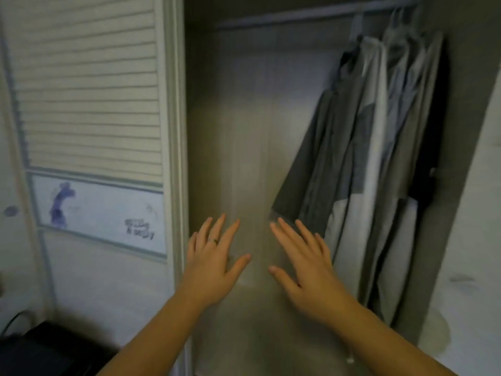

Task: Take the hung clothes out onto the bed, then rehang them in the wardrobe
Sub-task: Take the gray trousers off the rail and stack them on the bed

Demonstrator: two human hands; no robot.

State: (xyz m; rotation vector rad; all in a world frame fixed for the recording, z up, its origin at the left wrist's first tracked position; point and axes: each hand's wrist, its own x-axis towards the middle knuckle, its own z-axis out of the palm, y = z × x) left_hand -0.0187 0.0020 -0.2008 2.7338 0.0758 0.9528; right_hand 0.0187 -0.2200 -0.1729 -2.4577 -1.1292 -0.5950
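Note:
Several grey and white garments hang bunched at the right end of the wardrobe rail, their hems swung out to the left. My left hand is held flat in front of the open wardrobe, fingers spread, a ring on one finger, holding nothing. My right hand is beside it, also flat and spread, its fingertips just below the lowest grey hem; whether they touch is unclear. The bed is out of view.
A louvred wardrobe door stands at the left, with ink scribbles on its lower panel. The wardrobe's back wall is bare left of the clothes. A dark object sits at the bottom left. A pale wall borders the right.

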